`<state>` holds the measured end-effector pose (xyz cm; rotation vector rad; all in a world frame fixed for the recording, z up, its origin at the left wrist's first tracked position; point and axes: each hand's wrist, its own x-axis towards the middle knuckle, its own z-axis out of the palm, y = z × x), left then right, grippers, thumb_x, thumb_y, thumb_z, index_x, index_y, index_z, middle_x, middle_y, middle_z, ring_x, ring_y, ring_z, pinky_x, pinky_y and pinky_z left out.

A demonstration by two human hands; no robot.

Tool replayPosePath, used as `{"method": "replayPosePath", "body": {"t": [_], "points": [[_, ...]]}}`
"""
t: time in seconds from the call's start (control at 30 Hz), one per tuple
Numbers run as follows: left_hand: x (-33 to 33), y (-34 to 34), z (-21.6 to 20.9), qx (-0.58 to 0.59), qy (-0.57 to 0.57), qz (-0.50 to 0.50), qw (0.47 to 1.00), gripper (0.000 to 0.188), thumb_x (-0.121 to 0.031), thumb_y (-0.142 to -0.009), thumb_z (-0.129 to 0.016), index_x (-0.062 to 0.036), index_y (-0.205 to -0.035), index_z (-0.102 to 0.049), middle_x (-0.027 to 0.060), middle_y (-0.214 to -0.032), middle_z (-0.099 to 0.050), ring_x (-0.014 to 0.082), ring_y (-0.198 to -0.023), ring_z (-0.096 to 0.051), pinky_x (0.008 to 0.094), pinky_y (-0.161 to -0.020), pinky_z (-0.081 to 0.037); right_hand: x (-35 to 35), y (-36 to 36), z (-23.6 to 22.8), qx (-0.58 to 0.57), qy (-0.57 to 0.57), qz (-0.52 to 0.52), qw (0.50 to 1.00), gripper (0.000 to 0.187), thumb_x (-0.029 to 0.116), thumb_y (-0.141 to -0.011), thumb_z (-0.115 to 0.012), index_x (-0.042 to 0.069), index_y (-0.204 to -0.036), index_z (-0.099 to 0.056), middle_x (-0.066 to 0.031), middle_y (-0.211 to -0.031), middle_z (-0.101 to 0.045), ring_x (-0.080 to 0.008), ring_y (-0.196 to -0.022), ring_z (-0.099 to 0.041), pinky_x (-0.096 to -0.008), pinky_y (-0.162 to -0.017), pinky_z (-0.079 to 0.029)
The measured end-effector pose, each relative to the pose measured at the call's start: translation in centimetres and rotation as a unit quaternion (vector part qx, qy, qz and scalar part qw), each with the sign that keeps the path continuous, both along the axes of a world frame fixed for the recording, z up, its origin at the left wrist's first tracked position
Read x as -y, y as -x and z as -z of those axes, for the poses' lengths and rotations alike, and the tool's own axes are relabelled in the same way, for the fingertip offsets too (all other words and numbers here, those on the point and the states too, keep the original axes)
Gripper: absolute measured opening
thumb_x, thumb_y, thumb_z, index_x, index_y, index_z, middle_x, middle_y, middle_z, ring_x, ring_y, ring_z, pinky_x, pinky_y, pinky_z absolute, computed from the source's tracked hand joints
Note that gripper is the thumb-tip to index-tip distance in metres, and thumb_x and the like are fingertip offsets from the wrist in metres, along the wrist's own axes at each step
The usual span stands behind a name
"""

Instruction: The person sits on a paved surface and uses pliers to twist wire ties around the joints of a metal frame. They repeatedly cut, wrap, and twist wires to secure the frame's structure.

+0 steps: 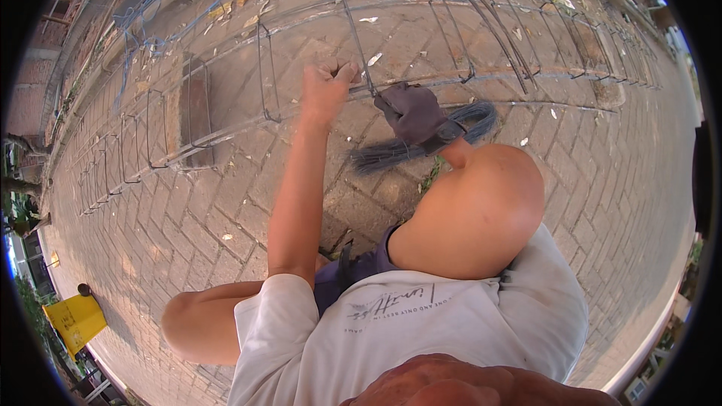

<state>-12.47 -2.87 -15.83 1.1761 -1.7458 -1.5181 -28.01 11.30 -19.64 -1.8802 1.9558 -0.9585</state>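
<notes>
The steel frame (356,39) lay with its near long bar right at your fingers, those of your bare left hand (326,92) and gloved right hand (412,114) both curled in, though whether they pinched it could not be told. A wire bundle (475,124) lay by your right wrist, your right knee (489,199) rose close to it, and a block (197,109) stood at the frame's left part. The frame's long axis ran left to right in front of you
</notes>
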Motion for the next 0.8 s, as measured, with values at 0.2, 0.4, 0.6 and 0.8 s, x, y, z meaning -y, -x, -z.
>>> {"method": "replayPosePath", "body": {"t": [0.2, 0.4, 0.6, 0.8], "points": [[-4.2, -1.9, 1.6, 0.012, 0.425, 0.113, 0.898, 0.013, -0.010, -0.088, -0.084, -0.0035, -0.099, -0.080, 0.0105, -0.096, -0.076, 0.0309, -0.094, -0.071, 0.0419, -0.082, -0.054, 0.4, -0.6, -0.4, 0.210, 0.029, -0.016, 0.977, 0.025, 0.020, -0.100, -0.073, 0.000, -0.086, -0.068, -0.0212, -0.072, -0.064, -0.0387, -0.062, -0.061, -0.0486, -0.061, -0.046], [-5.2, -2.7, 3.3, 0.008, 0.544, 0.032, 0.838, 0.036, -0.004, -0.081, -0.087, -0.0084, -0.115, -0.079, 0.0083, -0.120, -0.072, 0.0304, -0.107, -0.069, 0.0457, -0.087, -0.054, -2.4, 1.0, -2.7, 0.155, -0.073, 0.041, 0.984, 0.015, 0.014, -0.098, -0.074, 0.000, -0.095, -0.073, -0.0200, -0.080, -0.069, -0.0330, -0.067, -0.065, -0.0445, -0.066, -0.050], [-6.3, -0.9, 5.4, -0.042, 0.565, -0.031, 0.823, 0.032, -0.003, -0.083, -0.081, -0.0070, -0.114, -0.080, 0.0091, -0.112, -0.070, 0.0312, -0.108, -0.067, 0.0483, -0.096, -0.054, -2.0, 0.0, -3.8, 0.059, 0.015, -0.029, 0.998, 0.011, 0.011, -0.097, -0.073, 0.001, -0.102, -0.073, -0.0172, -0.095, -0.071, -0.0360, -0.076, -0.069, -0.0456, -0.073, -0.054], [-6.1, -0.1, 6.0, 0.017, 0.544, -0.026, 0.839, 0.037, 0.001, -0.077, -0.078, -0.0094, -0.112, -0.081, 0.0072, -0.109, -0.070, 0.0291, -0.104, -0.068, 0.0404, -0.086, -0.056, -1.7, 0.1, -7.5, -0.350, 0.047, -0.136, 0.926, 0.015, 0.011, -0.092, -0.072, 0.002, -0.104, -0.071, -0.0142, -0.106, -0.069, -0.0352, -0.079, -0.069, -0.0454, -0.077, -0.058]]}}
